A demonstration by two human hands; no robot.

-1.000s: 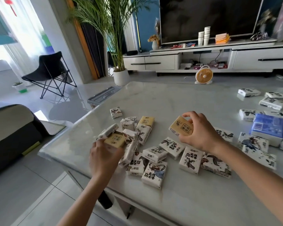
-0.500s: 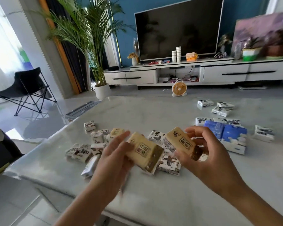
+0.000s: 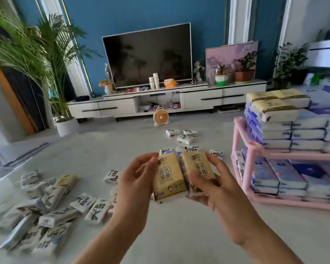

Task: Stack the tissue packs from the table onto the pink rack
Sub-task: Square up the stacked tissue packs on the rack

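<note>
At the centre of the frame, the left hand (image 3: 135,185) grips one yellow tissue pack (image 3: 169,178) by its left edge. The right hand (image 3: 217,189) pinches a second yellow pack (image 3: 198,168), thumb on its front. The two packs are upright and touch side by side above the table (image 3: 179,235). The pink rack (image 3: 248,168) stands at right, already stacked with packs. Loose white packs (image 3: 82,203) lie at lower left.

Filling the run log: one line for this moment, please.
left hand: grips yellow pack | right hand: grips second yellow pack | pink rack: at right, both shelves loaded
</note>
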